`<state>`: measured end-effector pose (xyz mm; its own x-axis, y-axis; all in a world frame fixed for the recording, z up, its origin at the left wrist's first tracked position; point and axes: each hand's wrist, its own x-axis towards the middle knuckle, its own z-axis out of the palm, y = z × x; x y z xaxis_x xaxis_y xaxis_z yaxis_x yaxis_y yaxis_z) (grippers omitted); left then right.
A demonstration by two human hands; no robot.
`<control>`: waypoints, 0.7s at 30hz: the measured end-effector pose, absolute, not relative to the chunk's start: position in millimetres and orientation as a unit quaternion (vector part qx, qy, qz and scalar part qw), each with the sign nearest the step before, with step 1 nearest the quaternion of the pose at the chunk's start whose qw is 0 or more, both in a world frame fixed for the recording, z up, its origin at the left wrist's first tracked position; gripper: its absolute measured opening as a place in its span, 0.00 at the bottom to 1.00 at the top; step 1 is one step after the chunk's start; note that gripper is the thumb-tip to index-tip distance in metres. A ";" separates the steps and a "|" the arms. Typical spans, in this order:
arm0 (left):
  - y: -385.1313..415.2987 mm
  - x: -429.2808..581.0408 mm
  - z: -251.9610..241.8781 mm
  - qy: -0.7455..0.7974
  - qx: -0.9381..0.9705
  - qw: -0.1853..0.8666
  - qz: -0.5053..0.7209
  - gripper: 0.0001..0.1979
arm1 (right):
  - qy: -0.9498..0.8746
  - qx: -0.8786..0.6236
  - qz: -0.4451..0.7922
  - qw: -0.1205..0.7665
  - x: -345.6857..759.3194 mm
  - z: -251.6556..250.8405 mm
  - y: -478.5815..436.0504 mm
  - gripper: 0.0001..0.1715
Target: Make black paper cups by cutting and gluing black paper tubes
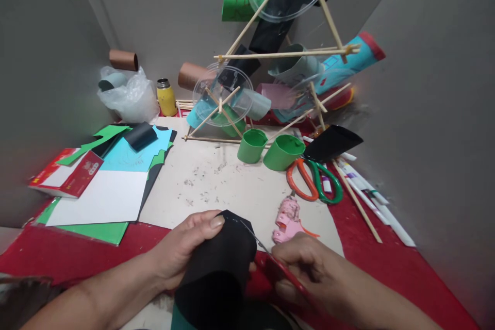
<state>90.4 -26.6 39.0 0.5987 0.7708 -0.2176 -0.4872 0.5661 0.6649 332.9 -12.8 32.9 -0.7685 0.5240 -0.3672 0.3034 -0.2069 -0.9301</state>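
Observation:
My left hand (183, 247) is wrapped round a black paper tube (220, 255), thumb on top near its far end. The tube is held low in front of me, one open end facing my body. In my right hand (309, 268) is a pair of red-handled scissors (286, 270). Their thin metal blades meet the far right rim of the tube; whether they are cutting cannot be made out. Just beyond my right hand lies a pink glue gun (286, 216) on the beige board (216, 175).
A stick frame (270, 55) carrying clear lids and paper tubes stands at the back. Green paper cups (284, 152), large scissors (309, 180) and white markers (371, 191) lie right. Paper sheets (104, 191), a red box (69, 172) and a yellow bottle (166, 98) are left.

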 end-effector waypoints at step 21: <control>-25.1 85.8 46.9 0.296 0.313 0.832 0.350 0.20 | -0.600 -0.309 0.733 0.083 333.4 33.9 -13.9 0.24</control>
<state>85.8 -25.1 46.9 0.5802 0.7673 -0.2732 -0.3969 0.5593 0.7278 333.4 -13.9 33.9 -0.7949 0.4933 -0.3532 0.2491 -0.2654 -0.9314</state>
